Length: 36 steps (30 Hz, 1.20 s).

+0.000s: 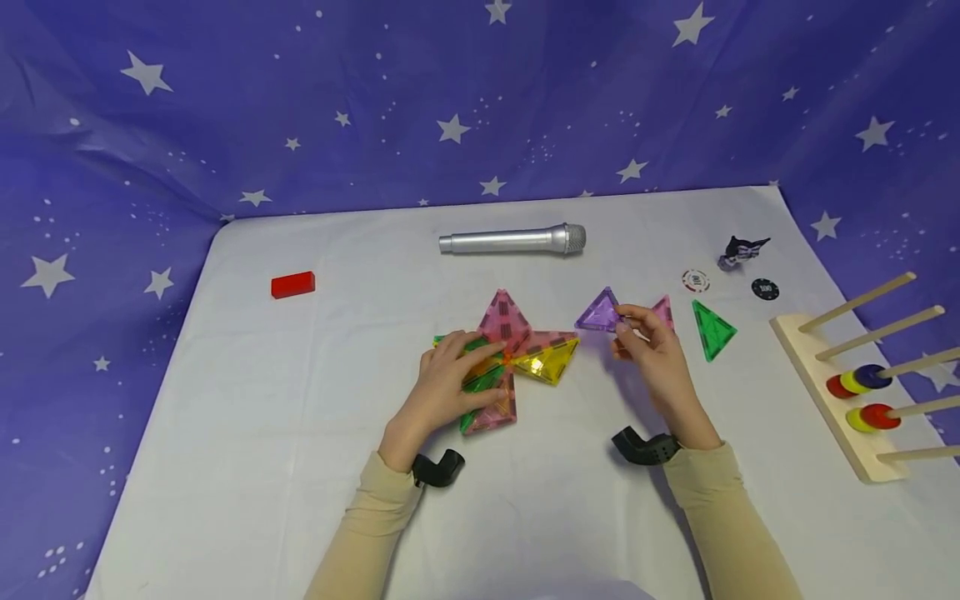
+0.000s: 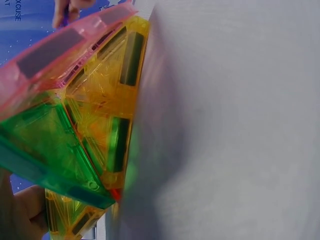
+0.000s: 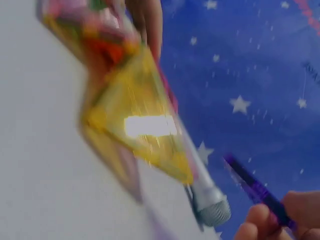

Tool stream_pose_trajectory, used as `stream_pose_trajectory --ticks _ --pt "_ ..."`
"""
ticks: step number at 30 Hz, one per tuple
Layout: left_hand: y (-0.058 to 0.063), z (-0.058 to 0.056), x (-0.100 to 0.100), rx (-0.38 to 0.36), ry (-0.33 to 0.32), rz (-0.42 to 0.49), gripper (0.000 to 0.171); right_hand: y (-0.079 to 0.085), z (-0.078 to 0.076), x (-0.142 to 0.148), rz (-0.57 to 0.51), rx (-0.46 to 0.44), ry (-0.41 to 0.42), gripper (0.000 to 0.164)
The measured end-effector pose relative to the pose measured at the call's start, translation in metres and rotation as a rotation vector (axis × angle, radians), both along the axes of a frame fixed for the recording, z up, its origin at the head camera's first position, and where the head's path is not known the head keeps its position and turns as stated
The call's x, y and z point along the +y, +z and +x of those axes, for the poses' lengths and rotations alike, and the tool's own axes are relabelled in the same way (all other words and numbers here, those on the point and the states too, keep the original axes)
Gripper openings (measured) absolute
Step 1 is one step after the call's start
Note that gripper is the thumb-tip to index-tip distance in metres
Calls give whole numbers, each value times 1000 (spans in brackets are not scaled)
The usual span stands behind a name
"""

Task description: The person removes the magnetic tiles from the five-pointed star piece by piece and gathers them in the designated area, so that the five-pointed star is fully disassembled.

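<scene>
In the head view, my left hand (image 1: 446, 383) grips the left part of a star-like build of translucent magnetic tiles (image 1: 504, 321). Pink, yellow and green triangles make up this build, its points spreading outward. Close up in the left wrist view, a green tile (image 2: 47, 145) and yellow tiles (image 2: 105, 90) lean together above the white surface. My right hand (image 1: 654, 354) pinches a purple triangular magnetic tile (image 1: 600, 312) between thumb and fingers, raised to the right of the build. A pink triangular tile (image 1: 663, 311) lies partly hidden behind that hand.
A green triangular tile (image 1: 712, 331) lies at the right, near two poker chips (image 1: 696, 281) and a small dark figurine (image 1: 741, 252). A wooden peg stand (image 1: 832, 400) occupies the right edge. Behind the build rests a silver microphone (image 1: 510, 242); a red block (image 1: 292, 284) sits far left.
</scene>
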<state>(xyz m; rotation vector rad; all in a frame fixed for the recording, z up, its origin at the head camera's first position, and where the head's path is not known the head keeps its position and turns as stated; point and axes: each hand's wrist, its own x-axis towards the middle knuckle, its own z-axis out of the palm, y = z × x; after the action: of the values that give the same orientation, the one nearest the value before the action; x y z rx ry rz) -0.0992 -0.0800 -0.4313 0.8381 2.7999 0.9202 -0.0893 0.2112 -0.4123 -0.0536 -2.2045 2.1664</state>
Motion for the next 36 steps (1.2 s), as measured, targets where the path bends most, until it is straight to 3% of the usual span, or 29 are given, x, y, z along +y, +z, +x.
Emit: stream_pose_trajectory --ticks 4,9,18,24,27,31,36 --pt "-2 1 0 -10 -4 4 65 -9 -14 7 47 -64 -18 34" --pt "-3 3 0 -14 -5 12 65 -23 -19 9 115 -150 -6 37" --pt "-1 1 -1 -13 -9 5 65 -29 -20 8 501 -159 -36 36" --pt "-1 -1 -3 -16 -19 7 66 -27 -21 7 528 -202 8 39" --pt "-1 -1 -4 -19 -25 10 66 -25 -18 5 529 -171 17 39" --pt "1 -1 -5 -30 -30 6 65 -16 -8 -8 505 -52 63 37" --pt "1 -2 -8 -41 -27 0 65 0 13 -40 465 81 229 39"
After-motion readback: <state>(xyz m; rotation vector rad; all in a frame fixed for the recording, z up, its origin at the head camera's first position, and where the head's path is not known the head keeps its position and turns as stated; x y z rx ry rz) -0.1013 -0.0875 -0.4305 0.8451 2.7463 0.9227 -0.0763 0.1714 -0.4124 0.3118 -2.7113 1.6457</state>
